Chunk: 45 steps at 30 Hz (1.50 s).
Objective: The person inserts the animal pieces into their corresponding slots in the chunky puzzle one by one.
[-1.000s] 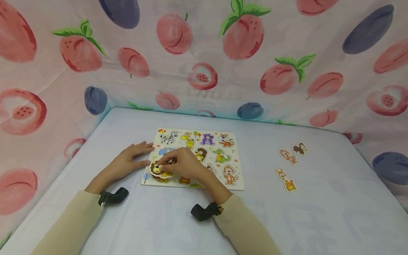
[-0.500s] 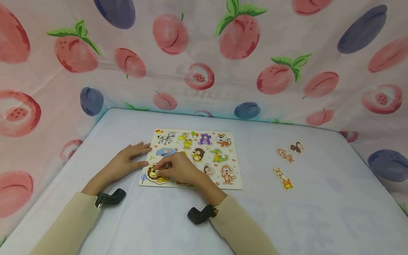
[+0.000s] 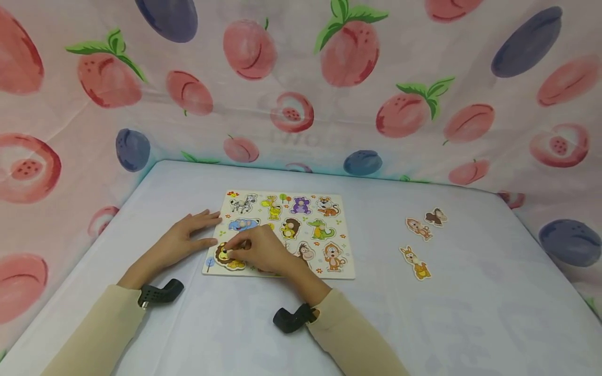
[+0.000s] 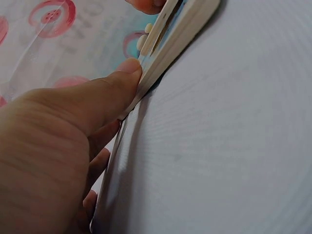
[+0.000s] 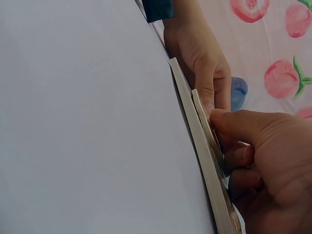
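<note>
A puzzle board (image 3: 349,267) with animal pictures lies flat on the table. My right hand (image 3: 265,251) pinches the knob of a lion puzzle piece (image 3: 223,259) at the board's near left corner. The right wrist view shows the lion piece's edge (image 5: 204,119) slightly raised and tilted over the board. My left hand (image 3: 181,239) lies at the board's left side, fingers extended; in the left wrist view its thumb (image 4: 127,68) touches the board's edge. Zebra, giraffe, bear, tiger, elephant, hedgehog and crocodile show on the board. The right hand covers part of the bottom row.
Three loose pieces lie right of the board: a kangaroo (image 3: 416,263), a monkey (image 3: 418,228) and a dark brown animal (image 3: 436,216). A fruit-print cloth (image 3: 188,141) hangs behind and left of the white table (image 3: 226,324).
The lion piece has come down from a tilted pose over the board to lie closer to its surface, still pinched by my right hand. The left hand stays at the board's edge.
</note>
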### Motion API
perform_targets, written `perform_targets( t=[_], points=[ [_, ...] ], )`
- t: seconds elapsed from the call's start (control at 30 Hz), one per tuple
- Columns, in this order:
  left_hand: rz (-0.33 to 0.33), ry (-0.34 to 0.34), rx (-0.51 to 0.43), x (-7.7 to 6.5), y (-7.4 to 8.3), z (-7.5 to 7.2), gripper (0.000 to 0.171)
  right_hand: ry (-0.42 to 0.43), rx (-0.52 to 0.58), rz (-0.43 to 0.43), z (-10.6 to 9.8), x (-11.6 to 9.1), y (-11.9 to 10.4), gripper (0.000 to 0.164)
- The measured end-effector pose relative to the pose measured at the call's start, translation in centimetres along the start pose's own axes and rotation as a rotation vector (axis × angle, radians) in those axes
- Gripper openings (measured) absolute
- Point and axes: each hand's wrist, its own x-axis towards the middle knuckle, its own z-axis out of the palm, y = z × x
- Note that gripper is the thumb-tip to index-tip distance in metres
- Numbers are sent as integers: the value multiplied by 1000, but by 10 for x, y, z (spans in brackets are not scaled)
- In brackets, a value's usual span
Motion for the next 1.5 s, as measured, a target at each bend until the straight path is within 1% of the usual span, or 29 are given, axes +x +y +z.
perform_targets(
  t=[0.43, 0.73, 1.0, 1.3, 1.5],
  points=[
    [-32, -7, 16, 0, 0, 1, 57, 5, -13, 18, 2, 1, -1, 10],
    [-33, -8, 19, -1, -1, 1, 57, 18, -17, 20, 3, 1, -2, 9],
    [-28, -9, 15, 0, -1, 1, 57, 24, -15, 39, 3, 1, -3, 8],
    [-32, -9, 8, 0, 0, 0, 57, 12, -46, 44, 4, 0, -4, 7],
    [-34, -13, 9, 1, -1, 0, 57, 35, -47, 49, 6, 0, -3, 6]
  ],
)
